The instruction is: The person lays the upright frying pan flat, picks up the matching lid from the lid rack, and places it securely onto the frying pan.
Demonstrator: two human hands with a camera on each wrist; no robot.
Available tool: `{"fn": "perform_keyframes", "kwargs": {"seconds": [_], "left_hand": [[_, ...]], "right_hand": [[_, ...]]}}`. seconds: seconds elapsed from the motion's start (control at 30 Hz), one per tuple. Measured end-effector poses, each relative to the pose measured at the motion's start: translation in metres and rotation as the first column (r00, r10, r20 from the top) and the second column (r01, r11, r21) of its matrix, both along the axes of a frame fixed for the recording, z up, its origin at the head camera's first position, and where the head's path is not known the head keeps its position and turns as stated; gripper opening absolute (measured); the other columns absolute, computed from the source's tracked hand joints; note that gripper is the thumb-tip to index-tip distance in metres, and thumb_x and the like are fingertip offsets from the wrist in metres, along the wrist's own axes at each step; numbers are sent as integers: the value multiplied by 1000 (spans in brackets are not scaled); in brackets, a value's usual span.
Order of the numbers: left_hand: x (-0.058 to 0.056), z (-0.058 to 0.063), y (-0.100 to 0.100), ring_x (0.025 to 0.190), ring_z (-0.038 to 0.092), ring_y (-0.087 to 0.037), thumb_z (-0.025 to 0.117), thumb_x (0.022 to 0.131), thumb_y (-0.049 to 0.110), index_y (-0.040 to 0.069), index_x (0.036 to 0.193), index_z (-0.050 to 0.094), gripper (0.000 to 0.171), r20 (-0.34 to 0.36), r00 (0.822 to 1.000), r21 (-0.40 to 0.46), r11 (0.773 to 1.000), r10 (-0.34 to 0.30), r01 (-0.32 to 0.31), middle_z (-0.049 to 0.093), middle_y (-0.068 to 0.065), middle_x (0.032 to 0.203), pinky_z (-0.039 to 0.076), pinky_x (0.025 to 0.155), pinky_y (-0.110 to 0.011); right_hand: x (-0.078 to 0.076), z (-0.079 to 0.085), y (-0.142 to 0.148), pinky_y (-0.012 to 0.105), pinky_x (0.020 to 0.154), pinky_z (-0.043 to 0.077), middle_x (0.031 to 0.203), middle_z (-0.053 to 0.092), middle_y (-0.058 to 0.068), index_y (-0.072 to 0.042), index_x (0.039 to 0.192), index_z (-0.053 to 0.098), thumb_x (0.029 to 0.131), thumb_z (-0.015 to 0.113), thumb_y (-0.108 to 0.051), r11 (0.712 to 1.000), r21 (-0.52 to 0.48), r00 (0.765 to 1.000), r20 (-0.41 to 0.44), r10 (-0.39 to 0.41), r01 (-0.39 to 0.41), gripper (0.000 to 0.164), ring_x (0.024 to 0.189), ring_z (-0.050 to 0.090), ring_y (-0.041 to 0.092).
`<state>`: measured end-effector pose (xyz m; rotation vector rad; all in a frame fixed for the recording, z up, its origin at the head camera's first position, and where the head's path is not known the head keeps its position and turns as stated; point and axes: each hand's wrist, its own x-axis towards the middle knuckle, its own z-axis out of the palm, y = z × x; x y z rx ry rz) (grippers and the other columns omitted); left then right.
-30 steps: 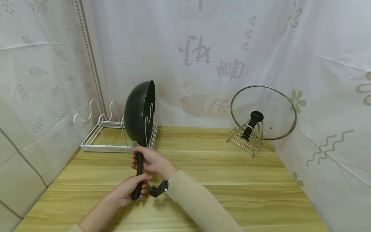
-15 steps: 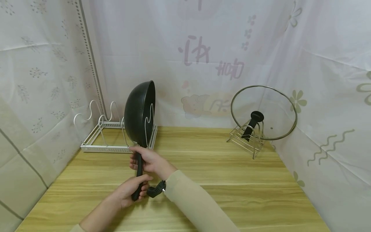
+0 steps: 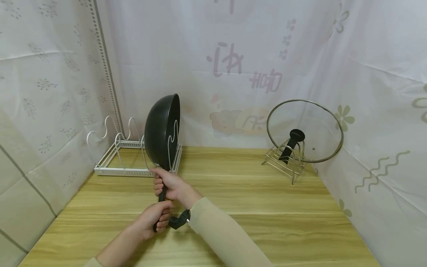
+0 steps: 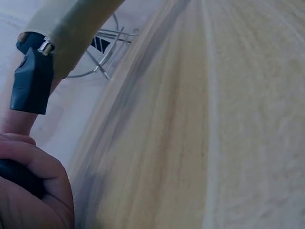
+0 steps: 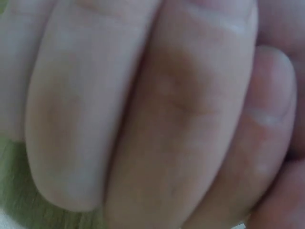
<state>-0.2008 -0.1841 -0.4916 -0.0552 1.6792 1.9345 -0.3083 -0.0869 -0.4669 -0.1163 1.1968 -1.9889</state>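
A black wok (image 3: 156,129) stands on edge in the white wire pan rack (image 3: 125,172), its open side facing right and its handle pointing toward me. My right hand (image 3: 171,185) grips the handle close to the pan. Lower down, my left hand (image 3: 153,220) is wrapped round the handle's end. In the left wrist view the left hand (image 4: 33,186) curls over the black handle (image 4: 19,176). Only curled fingers (image 5: 176,114) fill the right wrist view, hiding the handle there.
At the right, a round glass lid (image 3: 320,129) with a black knob leans in a small wire stand (image 3: 280,165). The rack's other wire loops (image 3: 117,148) rise left of the wok. Patterned curtains (image 3: 200,55) enclose the wooden table (image 3: 250,193) at the back and sides.
The fingers of both hands have closed more tightly round the wok's handle. The wok stays in the same rack slot, and the whole head view has shifted very slightly.
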Motion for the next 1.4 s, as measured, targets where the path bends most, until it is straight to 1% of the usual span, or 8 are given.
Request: {"fn": "perform_keyframes", "kwargs": {"seconds": [0.1, 0.2, 0.4, 0.63, 0.8, 1.07, 1.2, 1.4], "left_hand": [[0, -1, 3, 41, 33, 0, 51, 102, 20, 27, 62, 33, 45, -10, 999, -25, 999, 42, -42, 34, 15, 52, 29, 43, -16], [1, -2, 6, 41, 32, -2, 51, 100, 18, 25, 61, 33, 44, -24, 994, -67, 992, 102, -104, 33, 13, 51, 28, 42, -18], [2, -6, 12, 39, 31, -4, 54, 95, 16, 24, 58, 33, 43, -64, 978, -129, 970, 199, -205, 33, 12, 49, 27, 40, -20], [4, -6, 17, 37, 29, -4, 54, 94, 14, 23, 57, 34, 43, -100, 955, -158, 943, 280, -293, 32, 11, 48, 26, 38, -21], [5, -7, 19, 37, 28, -5, 55, 95, 14, 22, 56, 35, 44, -116, 945, -161, 933, 307, -323, 32, 12, 46, 26, 38, -22], [8, -6, 23, 36, 28, -6, 56, 94, 12, 20, 55, 37, 44, -156, 930, -173, 917, 334, -358, 33, 12, 44, 25, 38, -23], [9, -4, 25, 35, 28, -6, 57, 93, 12, 19, 55, 39, 43, -178, 924, -197, 908, 338, -370, 34, 11, 44, 26, 37, -23], [12, -1, 27, 33, 28, -5, 58, 94, 13, 19, 55, 41, 43, -201, 919, -242, 892, 339, -382, 34, 11, 42, 27, 36, -23]], "right_hand": [[1, 2, -2, 15, 48, 25, 57, 28, -15, -27, 63, 34, 110, 57, -31, 1000, 13, 1000, 6, -8, 8, 52, 46, 30, -2], [4, 6, -4, 15, 46, 25, 56, 28, -15, -26, 64, 34, 107, 56, -27, 998, 41, 999, -7, -43, 43, 49, 45, 29, -1], [9, 8, -8, 15, 44, 24, 56, 27, -14, -25, 63, 34, 102, 55, -20, 991, 81, 993, -52, -103, 107, 44, 44, 25, -1], [6, 4, -9, 15, 44, 23, 56, 26, -14, -26, 62, 33, 104, 51, -18, 989, 79, 990, -72, -119, 125, 46, 44, 25, -1], [6, 3, -8, 15, 43, 23, 56, 26, -14, -25, 62, 34, 104, 50, -17, 989, 78, 989, -81, -123, 129, 46, 44, 25, 0], [8, 5, -6, 16, 42, 22, 54, 26, -14, -25, 62, 33, 102, 53, -17, 989, 70, 989, -77, -126, 131, 45, 43, 24, 0], [9, 5, -5, 16, 42, 22, 54, 26, -14, -25, 62, 33, 102, 51, -17, 989, 70, 989, -72, -125, 130, 45, 43, 24, 0], [9, 4, -3, 16, 42, 23, 53, 26, -14, -24, 62, 33, 100, 54, -18, 991, 56, 991, -66, -115, 119, 43, 43, 24, 0]]}}
